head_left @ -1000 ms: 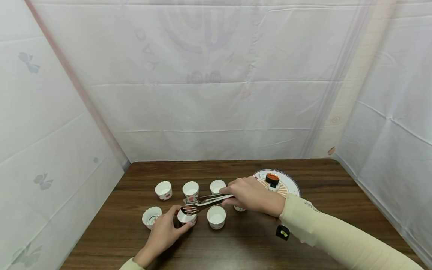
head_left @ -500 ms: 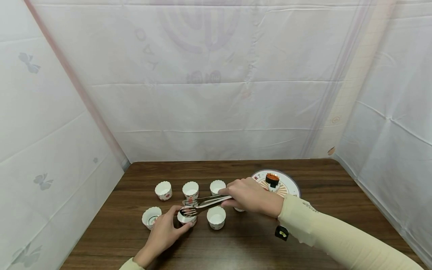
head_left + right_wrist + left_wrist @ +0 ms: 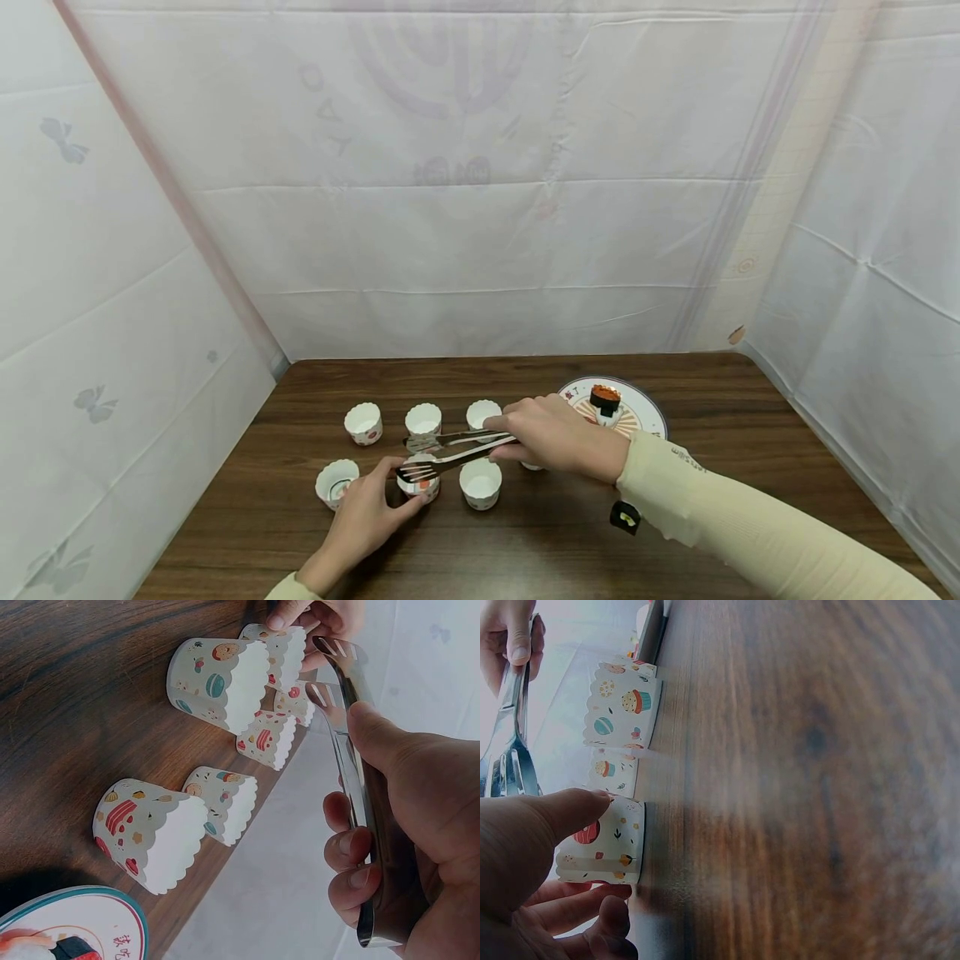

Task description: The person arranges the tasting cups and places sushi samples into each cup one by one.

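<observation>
In the head view my left hand (image 3: 365, 510) holds a white paper baking cup (image 3: 430, 494) in the front row, thumb on one side and fingers on the other. The left wrist view shows its printed wall (image 3: 615, 844) between thumb and fingers. My right hand (image 3: 558, 435) grips metal serving tongs (image 3: 468, 455) whose arms stand apart. Their slotted tips (image 3: 337, 649) reach over the held cup, and something orange and white (image 3: 424, 484) shows inside it under the lower tip. The right wrist view shows thumb and fingers wrapped round the tongs' rear part.
Three more cups, including a far-left cup (image 3: 363, 423), form the back row. Front-row cups stand on either side of the held one; the left cup (image 3: 328, 479) contains a dark-ringed piece. A round plate (image 3: 647, 414) at right bears roe-topped sushi (image 3: 605, 400). A cloth wall encloses the table.
The tongs' tips have spread further apart over the held cup, and an orange and white piece now shows in it. The left hand stays in place; the right has shifted slightly left.
</observation>
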`<state>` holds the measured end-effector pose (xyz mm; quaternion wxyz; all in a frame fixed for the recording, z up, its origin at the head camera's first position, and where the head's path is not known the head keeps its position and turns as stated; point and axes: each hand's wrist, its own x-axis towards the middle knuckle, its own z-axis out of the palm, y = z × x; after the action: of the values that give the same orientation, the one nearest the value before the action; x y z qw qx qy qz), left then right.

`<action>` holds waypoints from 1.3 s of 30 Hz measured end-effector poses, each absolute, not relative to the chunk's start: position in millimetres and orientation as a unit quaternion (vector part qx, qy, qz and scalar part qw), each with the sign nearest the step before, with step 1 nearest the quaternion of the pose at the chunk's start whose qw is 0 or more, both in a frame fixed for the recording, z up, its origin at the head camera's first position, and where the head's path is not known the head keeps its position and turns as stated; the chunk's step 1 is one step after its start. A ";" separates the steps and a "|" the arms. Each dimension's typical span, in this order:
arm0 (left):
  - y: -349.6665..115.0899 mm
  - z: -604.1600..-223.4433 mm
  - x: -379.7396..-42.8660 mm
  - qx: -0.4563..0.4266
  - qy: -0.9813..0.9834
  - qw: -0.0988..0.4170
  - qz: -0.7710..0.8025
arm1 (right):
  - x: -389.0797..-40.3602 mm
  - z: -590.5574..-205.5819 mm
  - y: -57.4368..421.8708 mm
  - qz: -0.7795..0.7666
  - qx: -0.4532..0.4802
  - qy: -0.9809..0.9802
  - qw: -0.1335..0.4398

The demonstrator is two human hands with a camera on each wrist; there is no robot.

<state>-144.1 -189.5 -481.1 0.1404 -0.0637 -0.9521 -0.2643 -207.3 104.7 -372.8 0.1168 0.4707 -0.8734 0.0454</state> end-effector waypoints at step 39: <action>-160.5 -472.4 -138.4 -0.203 -0.873 0.278 -0.346 | -223.1 -368.1 200.0 0.081 0.379 -0.909 0.156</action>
<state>-138.4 -160.5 -472.4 0.2780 -0.2027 -0.8728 -0.3463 -223.1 200.0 -368.1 0.1558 0.3792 -0.9085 0.0811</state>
